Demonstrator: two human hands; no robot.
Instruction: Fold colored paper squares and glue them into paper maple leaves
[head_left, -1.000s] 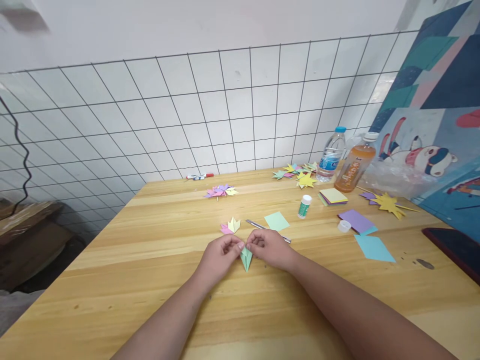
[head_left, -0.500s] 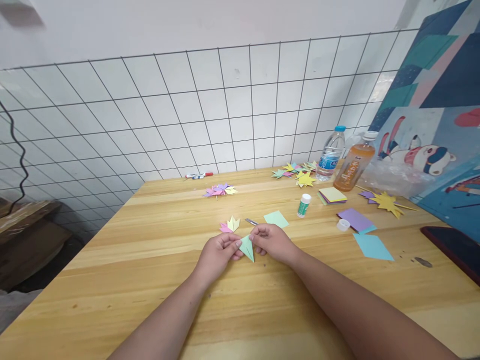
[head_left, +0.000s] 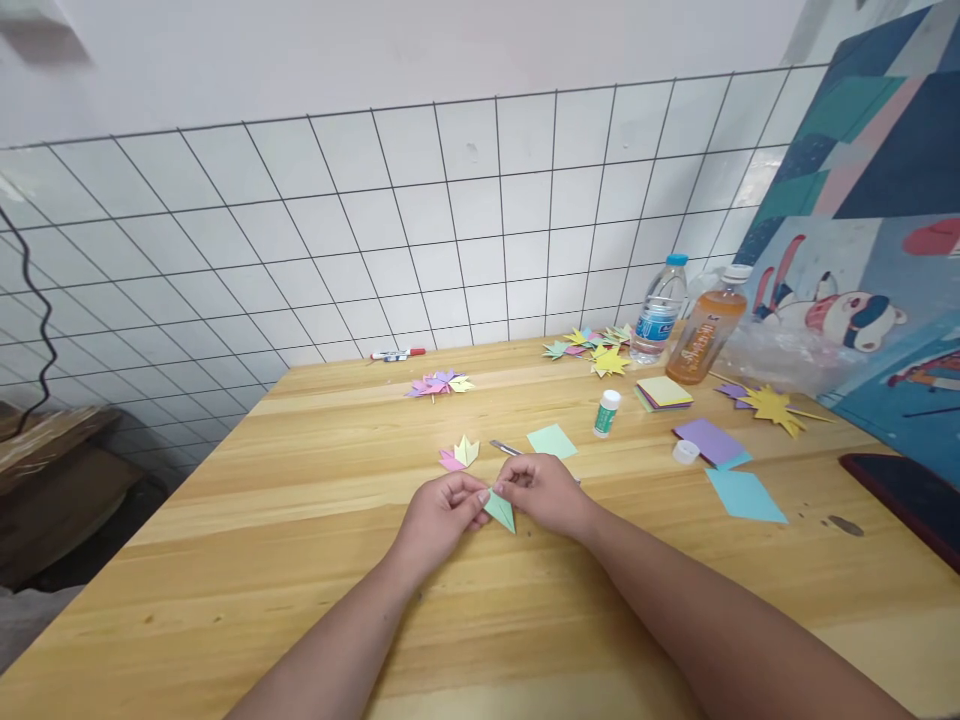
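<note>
Between my two hands is a small piece of folded green paper [head_left: 501,510], its pointed end toward me. My left hand [head_left: 442,512] pinches its left upper edge between thumb and fingers. My right hand [head_left: 546,492] pinches the top corner, its fingertips close to the left thumb. Just beyond the hands lies a pink and cream folded paper piece [head_left: 463,454]. A craft knife [head_left: 504,447] lies partly hidden behind my right hand, beside a flat green paper square [head_left: 551,441].
A glue stick [head_left: 607,413] stands uncapped-looking near its loose cap [head_left: 685,452]. Paper stacks [head_left: 663,392], a blue sheet [head_left: 745,495] and a phone-like dark slab [head_left: 900,500] lie right. Two bottles [head_left: 705,335] stand behind. Paper leaves [head_left: 439,384] and markers [head_left: 397,354] lie farther back.
Both hands have drawn closer together at the top of the green paper. The right fingertips moved left toward the left thumb, and the paper shifted slightly toward me.
</note>
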